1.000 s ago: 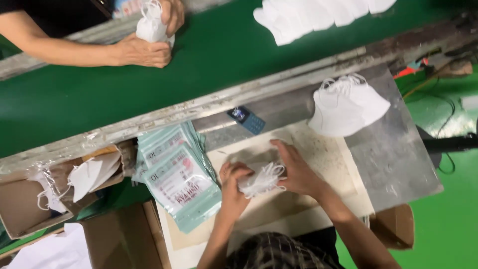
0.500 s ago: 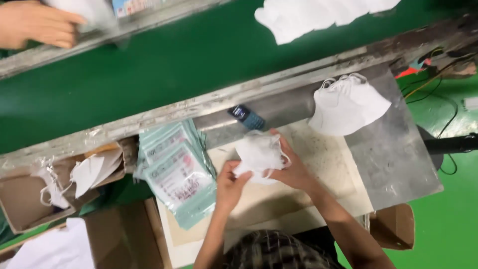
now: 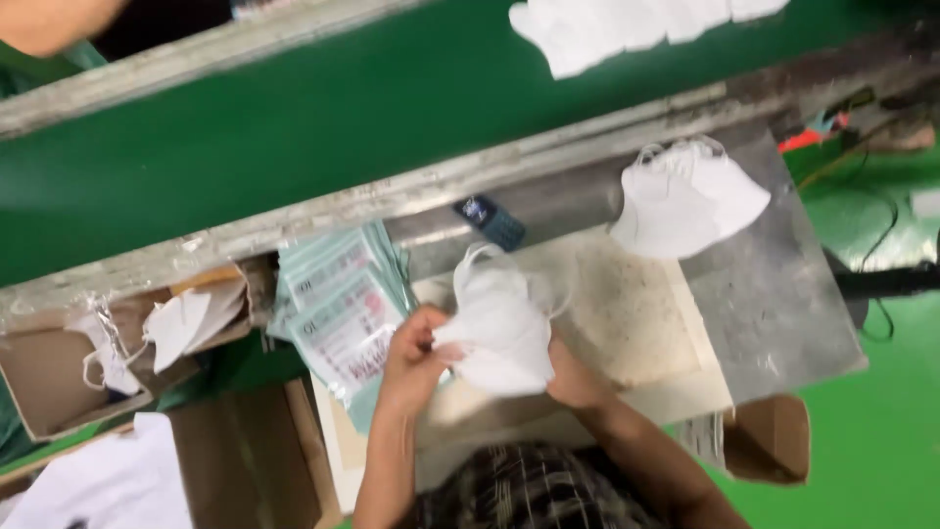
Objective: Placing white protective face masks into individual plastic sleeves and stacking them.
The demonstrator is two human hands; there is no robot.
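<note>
A white folded face mask [image 3: 497,333] is gripped between both hands above a worn board: the left hand [image 3: 411,360] closes on its left edge, while the right hand [image 3: 573,377], mostly hidden behind the mask, clasps its right side. Just left of the grip lie pale green packets [image 3: 338,313]. Farther left, an open cardboard box [image 3: 59,382] holds loose white masks [image 3: 181,323], blurred.

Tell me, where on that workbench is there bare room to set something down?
The speckled board lies bare between the held white masks and the mask pile. The grey metal plate below that pile is bare too. It is crowded around the left hand, by the packet stack and cardboard box.
</note>
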